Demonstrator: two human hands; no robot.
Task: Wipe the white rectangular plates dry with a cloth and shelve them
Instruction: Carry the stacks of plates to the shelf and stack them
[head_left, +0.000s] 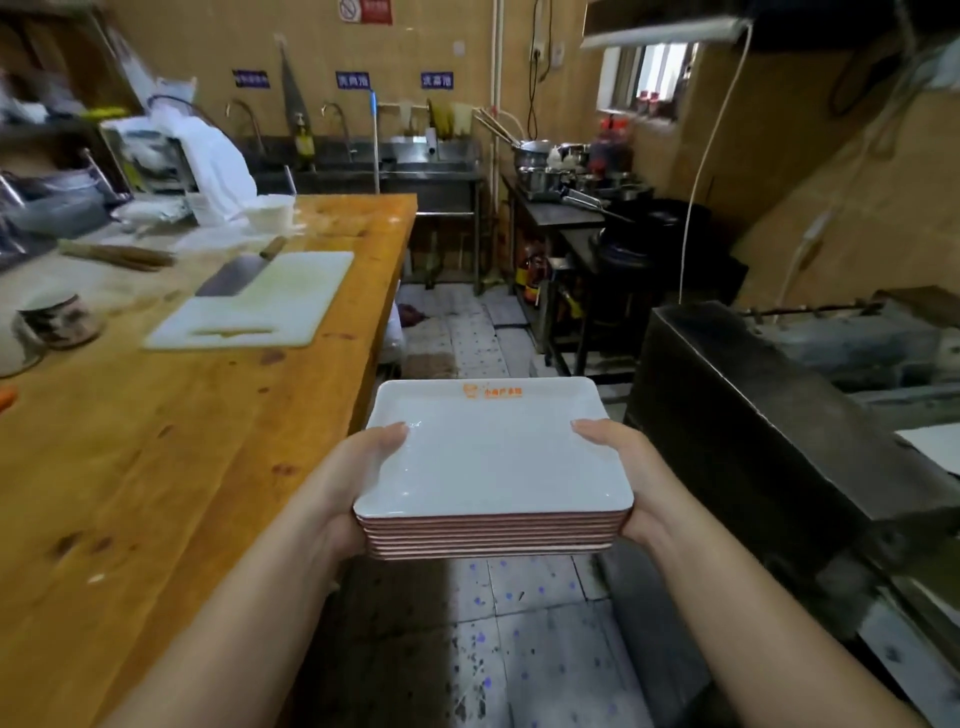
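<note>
A stack of several white rectangular plates with pinkish undersides hangs in front of me over the aisle floor. An orange logo marks the far edge of the top plate. My left hand grips the stack's left side, thumb lying on the top plate's rim. My right hand grips the right side the same way, fingers curled under the stack. No cloth is in view.
A long wooden counter runs along my left, carrying a white cutting board with a cleaver, a mug and bowls. A dark metal stove block stands on the right. Steel sinks and a pot-laden table line the far wall.
</note>
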